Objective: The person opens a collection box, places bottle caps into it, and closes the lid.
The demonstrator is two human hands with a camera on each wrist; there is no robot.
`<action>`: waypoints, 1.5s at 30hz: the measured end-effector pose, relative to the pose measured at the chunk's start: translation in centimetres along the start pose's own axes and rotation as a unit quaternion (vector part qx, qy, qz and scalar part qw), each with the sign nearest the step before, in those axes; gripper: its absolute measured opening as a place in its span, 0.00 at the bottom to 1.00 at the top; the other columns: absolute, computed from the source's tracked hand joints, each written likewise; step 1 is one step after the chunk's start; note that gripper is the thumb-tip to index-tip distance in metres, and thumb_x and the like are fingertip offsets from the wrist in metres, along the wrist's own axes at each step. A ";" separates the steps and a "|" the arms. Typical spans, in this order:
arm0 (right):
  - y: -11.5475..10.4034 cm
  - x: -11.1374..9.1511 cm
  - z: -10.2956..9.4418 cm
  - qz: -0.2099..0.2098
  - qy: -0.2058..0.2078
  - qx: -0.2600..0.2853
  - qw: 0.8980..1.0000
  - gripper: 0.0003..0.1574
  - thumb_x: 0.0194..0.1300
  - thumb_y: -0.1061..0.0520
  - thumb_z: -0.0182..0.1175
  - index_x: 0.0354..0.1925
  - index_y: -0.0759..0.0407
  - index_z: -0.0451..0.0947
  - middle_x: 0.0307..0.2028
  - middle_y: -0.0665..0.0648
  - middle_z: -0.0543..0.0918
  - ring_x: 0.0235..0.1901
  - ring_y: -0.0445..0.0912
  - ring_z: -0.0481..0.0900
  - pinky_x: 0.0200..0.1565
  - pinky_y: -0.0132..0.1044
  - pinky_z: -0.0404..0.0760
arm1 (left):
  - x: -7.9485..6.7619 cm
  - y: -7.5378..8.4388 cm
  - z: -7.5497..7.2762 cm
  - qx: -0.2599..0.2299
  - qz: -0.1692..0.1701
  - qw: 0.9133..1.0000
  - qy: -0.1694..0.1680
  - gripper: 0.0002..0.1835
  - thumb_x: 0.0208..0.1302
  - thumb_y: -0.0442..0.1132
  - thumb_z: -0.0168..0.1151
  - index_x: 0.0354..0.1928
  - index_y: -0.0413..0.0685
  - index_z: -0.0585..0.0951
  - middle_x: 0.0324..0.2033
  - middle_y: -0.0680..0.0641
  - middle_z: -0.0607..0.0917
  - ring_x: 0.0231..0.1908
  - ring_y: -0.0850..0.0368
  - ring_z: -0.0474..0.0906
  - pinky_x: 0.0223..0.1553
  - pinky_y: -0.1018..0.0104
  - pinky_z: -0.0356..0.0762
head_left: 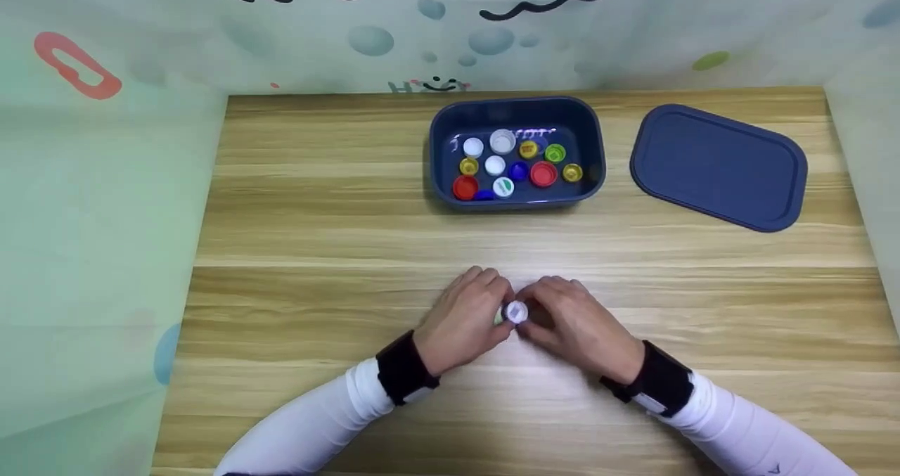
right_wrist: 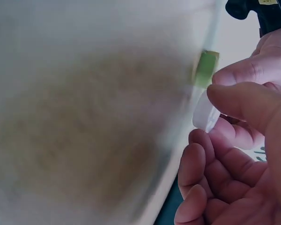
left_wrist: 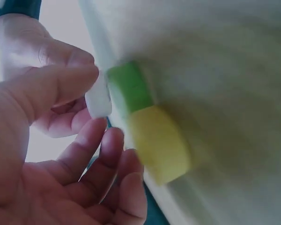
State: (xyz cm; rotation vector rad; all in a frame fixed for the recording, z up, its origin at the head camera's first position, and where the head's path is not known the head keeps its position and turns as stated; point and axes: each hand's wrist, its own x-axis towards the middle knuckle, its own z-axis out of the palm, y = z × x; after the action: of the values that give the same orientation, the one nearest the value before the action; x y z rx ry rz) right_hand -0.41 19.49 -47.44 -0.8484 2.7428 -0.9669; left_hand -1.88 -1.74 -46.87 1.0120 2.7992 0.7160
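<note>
A small white bottle cap (head_left: 517,312) sits between my hands over the middle of the table. My left hand (head_left: 465,319) pinches it from the left, thumb and index fingertip at its rim. From the right, my right hand (head_left: 582,327) pinches the same cap (right_wrist: 206,112) between thumb and index finger. Close beside the white cap, the left wrist view shows a green piece (left_wrist: 130,86) with a yellow piece (left_wrist: 159,143) adjoining it, both blurred. The green piece (right_wrist: 206,69) also shows in the right wrist view, partly hidden by fingers.
Beyond the hands stands a dark blue box (head_left: 598,145) holding several loose bottle caps in white, red, yellow, blue and green. Its matching lid (head_left: 721,166) lies flat to the right. A printed cloth (head_left: 295,54) hangs along the table's back edge.
</note>
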 end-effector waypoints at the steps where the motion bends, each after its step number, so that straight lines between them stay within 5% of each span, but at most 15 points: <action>1: 0.0 0.1 -0.4 0.003 0.004 0.007 1.000 0.19 0.61 0.53 0.74 0.49 0.54 0.82 0.41 0.48 0.85 0.44 0.42 0.81 0.49 0.45 0.79 | 0.2 0.0 -0.3 -0.016 -0.002 1.000 0.002 0.13 0.57 0.42 0.75 0.40 0.47 0.83 0.35 0.52 0.81 0.38 0.57 0.74 0.42 0.64 0.74; 8: -0.5 1.5 -3.8 0.007 0.059 0.049 0.997 0.20 0.61 0.57 0.75 0.50 0.56 0.82 0.41 0.49 0.83 0.40 0.40 0.79 0.44 0.37 0.82 | 2.3 0.5 -2.8 -0.138 -0.030 0.989 0.037 0.14 0.62 0.37 0.73 0.47 0.46 0.80 0.40 0.50 0.81 0.42 0.59 0.75 0.45 0.70 0.75; 16: -0.1 3.8 -7.1 -0.022 0.155 0.033 0.987 0.20 0.61 0.63 0.72 0.52 0.61 0.81 0.39 0.55 0.83 0.37 0.45 0.79 0.35 0.34 0.79 | 5.7 1.0 -4.9 -0.262 -0.060 0.957 0.108 0.16 0.63 0.30 0.71 0.51 0.44 0.80 0.41 0.49 0.80 0.42 0.58 0.76 0.44 0.68 0.80; 26: 1.8 7.6 -9.4 0.039 0.226 0.029 0.973 0.19 0.61 0.64 0.72 0.51 0.64 0.81 0.37 0.58 0.82 0.34 0.44 0.80 0.34 0.31 0.75 | 10.6 0.7 -6.2 -0.341 -0.092 0.924 0.148 0.22 0.64 0.29 0.69 0.59 0.39 0.78 0.49 0.46 0.81 0.45 0.60 0.80 0.45 0.73 0.81; 35: 4.4 10.6 -11.3 0.147 0.205 0.042 0.967 0.22 0.67 0.58 0.68 0.58 0.61 0.81 0.41 0.58 0.84 0.38 0.44 0.80 0.37 0.30 0.76 | 15.1 -0.5 -6.4 -0.431 -0.138 0.886 0.101 0.23 0.68 0.27 0.63 0.64 0.41 0.73 0.59 0.44 0.79 0.55 0.57 0.81 0.52 0.75 0.79; 45: 7.0 12.1 -11.9 0.184 0.165 0.066 0.967 0.27 0.73 0.56 0.62 0.67 0.61 0.75 0.50 0.61 0.85 0.48 0.49 0.82 0.44 0.38 0.77 | 18.6 -2.0 -5.4 -0.438 -0.144 0.883 0.087 0.26 0.70 0.26 0.55 0.68 0.41 0.69 0.68 0.45 0.73 0.66 0.56 0.72 0.61 0.75 0.72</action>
State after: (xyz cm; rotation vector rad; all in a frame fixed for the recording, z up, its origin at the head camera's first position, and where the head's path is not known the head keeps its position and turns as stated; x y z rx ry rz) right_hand -17.14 23.89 -41.33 -0.1507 2.9017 -1.2828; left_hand -18.83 6.32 -41.48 0.3544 2.1903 1.8231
